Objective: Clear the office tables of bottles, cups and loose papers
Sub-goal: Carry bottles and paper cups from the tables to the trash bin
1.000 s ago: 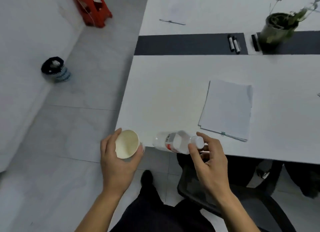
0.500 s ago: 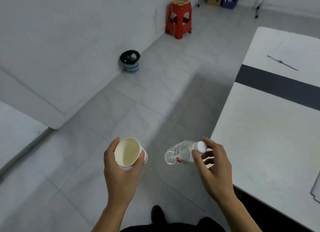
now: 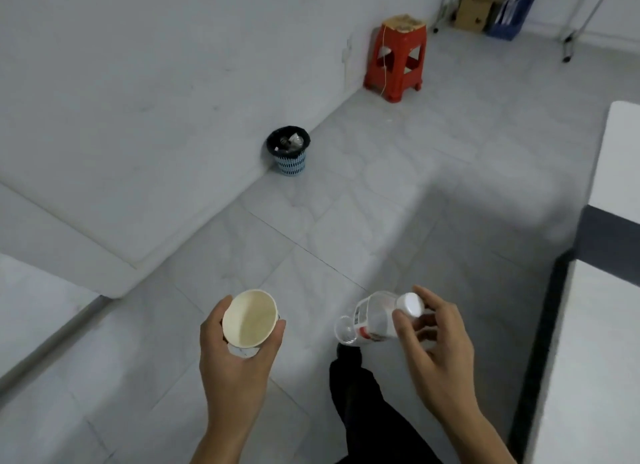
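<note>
I record the left hand [image 3: 235, 366] wrapped around the side of a paper cup [image 3: 250, 318], thumb on one flank and fingers on the other. The cup's open mouth is tipped towards my camera and its inside looks dry. The right hand [image 3: 436, 356] pinches a clear plastic bottle [image 3: 374, 320] at its neck end, thumb and fingertips closed just below the white cap [image 3: 410, 305]. The bottle lies nearly on its side with its base pointing away to the left. Both items are carried in the air over the tiled floor [image 3: 346, 221], apart from each other and well clear of the table [image 3: 595, 359]. Compared with half a second ago, both grips are unchanged and the hands sit at much the same spacing. The view has swung further from the table, which now shows only as a strip at the right edge with its dark band. The waste bin [image 3: 290, 151], black-lined and already holding some rubbish, stands against the wall base and now appears closer to the middle of the view. The red stool [image 3: 398, 60] stands beyond it, with a cardboard box [image 3: 472, 10] and a blue file holder [image 3: 509, 13] at the far wall. A dark trouser leg [image 3: 367, 404] is stepping forward between the hands.
</note>
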### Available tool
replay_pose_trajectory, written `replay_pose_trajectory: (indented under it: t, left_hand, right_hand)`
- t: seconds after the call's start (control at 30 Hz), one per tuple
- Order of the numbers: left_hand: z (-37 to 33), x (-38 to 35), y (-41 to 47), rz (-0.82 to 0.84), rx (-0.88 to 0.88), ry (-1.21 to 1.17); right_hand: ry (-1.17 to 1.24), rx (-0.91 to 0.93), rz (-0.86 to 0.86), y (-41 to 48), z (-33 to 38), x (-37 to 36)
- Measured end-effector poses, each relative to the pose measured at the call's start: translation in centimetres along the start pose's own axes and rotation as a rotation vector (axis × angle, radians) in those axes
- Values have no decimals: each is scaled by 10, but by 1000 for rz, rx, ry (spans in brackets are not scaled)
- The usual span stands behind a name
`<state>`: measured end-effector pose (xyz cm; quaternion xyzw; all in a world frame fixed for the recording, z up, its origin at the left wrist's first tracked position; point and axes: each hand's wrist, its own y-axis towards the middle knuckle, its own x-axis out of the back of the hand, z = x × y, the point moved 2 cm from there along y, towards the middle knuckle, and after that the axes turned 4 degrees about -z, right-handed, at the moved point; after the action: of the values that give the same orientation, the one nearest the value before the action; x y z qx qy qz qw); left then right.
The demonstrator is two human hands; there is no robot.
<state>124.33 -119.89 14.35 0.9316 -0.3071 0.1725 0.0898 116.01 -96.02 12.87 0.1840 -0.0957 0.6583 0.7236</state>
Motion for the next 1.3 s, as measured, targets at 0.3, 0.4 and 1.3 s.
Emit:
replay_pose_trajectory:
  t: [0.3,0.4,1.3]
  left_hand:
    - [-76,-84,217,-47,-63,16]
    - [-78,-107,275,-73,-60,8]
    - [-83,-402,878,174,-13,151]
  right_hand:
    - [25,17,113,251,49,-111]
    - [10,31,137,309,61,-152]
    - [-22,-230,61,809,79,-531]
